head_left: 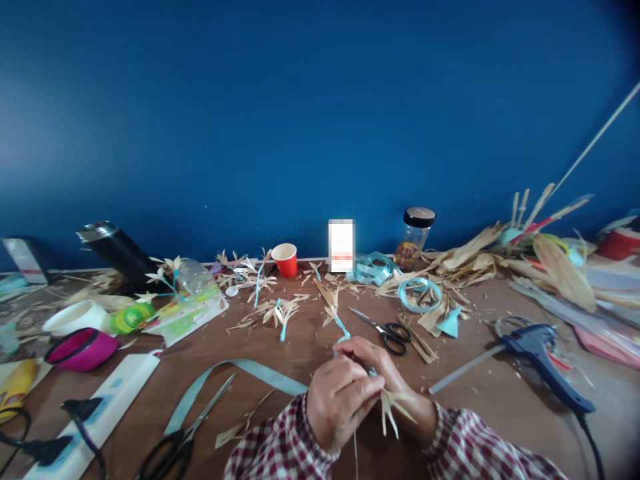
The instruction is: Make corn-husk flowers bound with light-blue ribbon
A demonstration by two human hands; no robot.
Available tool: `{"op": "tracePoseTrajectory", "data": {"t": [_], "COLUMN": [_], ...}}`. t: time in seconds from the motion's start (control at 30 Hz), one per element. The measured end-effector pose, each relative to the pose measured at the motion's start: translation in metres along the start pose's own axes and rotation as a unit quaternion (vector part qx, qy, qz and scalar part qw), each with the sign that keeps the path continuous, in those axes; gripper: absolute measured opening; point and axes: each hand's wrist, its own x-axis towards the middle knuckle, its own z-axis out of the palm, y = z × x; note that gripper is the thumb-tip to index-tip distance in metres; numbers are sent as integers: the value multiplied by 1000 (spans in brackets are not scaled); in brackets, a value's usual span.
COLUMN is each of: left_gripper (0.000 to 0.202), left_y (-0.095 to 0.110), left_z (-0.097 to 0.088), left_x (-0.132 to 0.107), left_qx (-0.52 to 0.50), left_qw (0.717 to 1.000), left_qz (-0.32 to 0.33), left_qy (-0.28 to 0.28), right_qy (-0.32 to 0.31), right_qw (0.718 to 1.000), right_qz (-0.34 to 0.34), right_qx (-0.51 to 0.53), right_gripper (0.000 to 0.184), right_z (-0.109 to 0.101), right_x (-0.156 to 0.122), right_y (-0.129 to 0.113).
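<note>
My left hand (340, 403) is closed, thumb and fingers pinching a small flower of dried corn husk (395, 408). Its split pale petals stick out toward my right wrist, and a bit of light blue ribbon shows at its base. My right hand (377, 360) curls around the same piece from the far side; its fingertips are partly hidden. A thin strand hangs below the hands. Just beyond them lies another husk flower (331, 305) with a blue-wrapped stem. Black-handled scissors (393, 332) lie beyond my right hand, and a strip of blue ribbon (250, 369) beyond my left.
Larger scissors (183, 437) and a white power strip (103, 407) lie at left. To the right rests a blue glue gun (543, 353) with its stick. At the back stand a red paper cup (286, 261) and a lidded jar (415, 237). Husk scraps (470, 250) litter the table.
</note>
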Motion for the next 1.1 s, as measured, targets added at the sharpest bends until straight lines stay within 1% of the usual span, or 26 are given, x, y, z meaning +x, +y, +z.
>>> {"op": "tracePoseTrajectory", "data": {"t": [0.07,0.13,0.2,0.27,0.33,0.4,0.43,0.5,0.57,0.63,0.73,0.77,0.8,0.83,0.93,0.97,1.03,1.1], "left_gripper": [33,34,32,29,25,18,13,8,10,12,16,16,17,17,20,21,24,26], "left_y": [4,7,10,10,8,2,-1,-7,-12,-13,-14,-15,-15,-17,-23,-25,-29,-32], "left_z": [1,0,-3,-7,-10,-12,-12,-11,-10,-9,-11,-12,-13,-13,-12,-11,-9,-7], "left_x": [-2,-3,-1,1,4,6,7,7,7,8,10,10,11,12,12,11,10,8], "left_qx": [-7,-15,-29,-47,-68,-96,-114,-158,-206,-269,-398,-425,-432,-419,-329,-309,-289,-275], "left_qw": [1000,1000,997,987,968,937,918,882,853,830,786,773,768,771,802,806,805,804], "left_qz": [7,4,-13,-46,-105,-191,-238,-317,-359,-371,-376,-382,-392,-403,-438,-452,-479,-494], "left_qy": [-7,20,75,146,217,276,294,310,317,318,288,275,265,258,236,223,197,186], "right_qy": [-2,2,25,64,96,113,118,119,114,114,140,147,150,150,134,123,89,31], "right_qw": [1000,998,996,993,989,984,983,982,982,981,972,968,965,962,965,969,981,991], "right_qz": [15,48,80,99,113,127,133,142,150,157,177,184,190,193,181,173,156,130], "right_qx": [-10,-30,-44,-32,9,45,49,32,13,17,61,81,102,121,136,122,72,3], "right_gripper": [25,21,21,23,27,27,26,22,20,20,21,21,21,22,19,17,13,11], "right_z": [-1,1,4,4,2,0,-2,-4,-4,-4,-4,-4,-4,-4,-3,-2,1,2], "right_x": [1,4,6,7,7,7,7,8,8,9,10,11,11,11,10,9,7,5], "right_y": [1,7,15,22,25,27,27,27,27,27,28,28,29,30,31,30,24,16]}}
